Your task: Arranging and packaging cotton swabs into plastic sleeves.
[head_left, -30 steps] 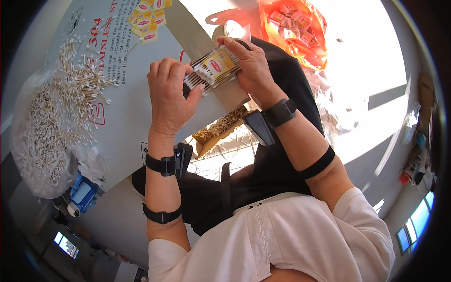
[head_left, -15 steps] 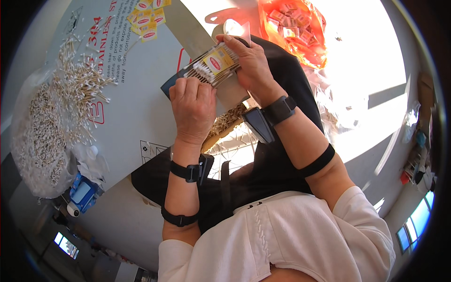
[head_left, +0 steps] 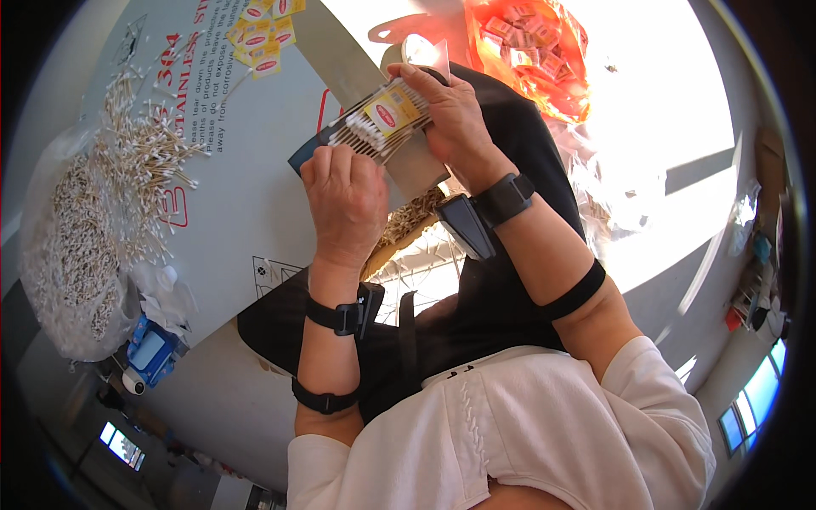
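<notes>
A flat pack of cotton swabs (head_left: pixel 361 132) with a yellow label card (head_left: pixel 393 110) is held tilted over the edge of the grey board. Around its upper right end my right hand (head_left: pixel 459 123) is closed, thumb along the top. My left hand (head_left: pixel 344 204) is closed at the pack's lower left side, knuckles up; its fingertips and whatever they pinch are hidden. A dark blue flat piece (head_left: pixel 308 153) shows beneath the pack's left end. Loose cotton swabs (head_left: pixel 149 153) lie heaped on the board to the left.
A clear bag full of swabs (head_left: pixel 76 246) stands at the left. Yellow label cards (head_left: pixel 268 38) lie at the board's (head_left: pixel 229 195) far side. An orange bag of small packs (head_left: pixel 569 76) is at the far right. Below my hands is a box with swabs (head_left: pixel 412 218).
Both hands and the pack have shifted very slightly left. My left hand has risen a little along the pack's edge, and the grips look the same.
</notes>
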### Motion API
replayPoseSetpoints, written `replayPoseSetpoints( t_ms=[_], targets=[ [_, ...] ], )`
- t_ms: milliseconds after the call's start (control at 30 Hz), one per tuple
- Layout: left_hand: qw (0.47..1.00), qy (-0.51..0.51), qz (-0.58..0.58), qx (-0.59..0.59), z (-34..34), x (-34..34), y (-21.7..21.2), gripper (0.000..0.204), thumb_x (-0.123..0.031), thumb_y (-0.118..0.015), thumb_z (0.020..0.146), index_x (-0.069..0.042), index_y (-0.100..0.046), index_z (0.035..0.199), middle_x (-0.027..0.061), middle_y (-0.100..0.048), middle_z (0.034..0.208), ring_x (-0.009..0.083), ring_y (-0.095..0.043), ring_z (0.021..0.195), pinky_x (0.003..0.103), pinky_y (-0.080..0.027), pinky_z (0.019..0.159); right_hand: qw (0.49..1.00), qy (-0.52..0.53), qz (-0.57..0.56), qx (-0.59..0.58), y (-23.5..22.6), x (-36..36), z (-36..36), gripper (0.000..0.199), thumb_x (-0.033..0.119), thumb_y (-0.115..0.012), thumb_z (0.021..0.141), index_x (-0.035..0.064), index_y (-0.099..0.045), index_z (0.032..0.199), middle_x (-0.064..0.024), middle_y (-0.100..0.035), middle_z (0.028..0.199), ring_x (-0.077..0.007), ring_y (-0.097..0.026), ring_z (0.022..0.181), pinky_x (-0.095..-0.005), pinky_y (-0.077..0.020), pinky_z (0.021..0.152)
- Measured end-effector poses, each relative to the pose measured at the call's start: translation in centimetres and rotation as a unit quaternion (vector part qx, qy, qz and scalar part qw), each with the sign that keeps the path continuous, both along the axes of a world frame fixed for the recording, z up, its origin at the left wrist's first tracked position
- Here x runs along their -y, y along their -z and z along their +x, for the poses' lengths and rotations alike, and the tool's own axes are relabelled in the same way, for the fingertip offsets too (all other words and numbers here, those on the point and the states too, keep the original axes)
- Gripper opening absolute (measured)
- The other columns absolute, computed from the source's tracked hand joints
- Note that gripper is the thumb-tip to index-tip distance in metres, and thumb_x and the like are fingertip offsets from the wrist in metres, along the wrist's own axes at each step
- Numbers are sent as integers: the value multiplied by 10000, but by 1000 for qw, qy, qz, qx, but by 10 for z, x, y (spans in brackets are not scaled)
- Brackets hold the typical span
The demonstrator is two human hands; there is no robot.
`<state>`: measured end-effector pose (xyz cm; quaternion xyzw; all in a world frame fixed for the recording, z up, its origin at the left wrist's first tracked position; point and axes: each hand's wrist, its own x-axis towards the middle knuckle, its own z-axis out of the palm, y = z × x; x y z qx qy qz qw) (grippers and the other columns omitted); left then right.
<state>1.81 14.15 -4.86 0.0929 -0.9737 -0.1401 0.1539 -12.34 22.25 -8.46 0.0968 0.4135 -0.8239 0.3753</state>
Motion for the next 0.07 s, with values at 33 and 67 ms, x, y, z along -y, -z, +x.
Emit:
replayPoseSetpoints(
  t_ms=[33, 67],
  targets=[
    [1000, -9, -5, 4, 2, 0, 1, 198, -63, -689, 708, -75, -505, 781, 84, -485, 837, 272, -480, 863, 416, -373, 788, 1000, 0, 2, 0, 0, 0, 0, 192, 136, -689, 867, -23, -695, 975, -66, -690, 905, -137, -640, 795, -282, -517, 741],
    [1000, -18, -11, 8, 6, 1, 1, 201, -71, -691, 709, -75, -504, 782, 86, -492, 845, 273, -483, 875, 426, -372, 801, 1000, -1, 3, -1, 0, 0, -1, 193, 135, -694, 863, -22, -696, 975, -68, -691, 908, -140, -641, 793, -284, -518, 743]
  ],
)
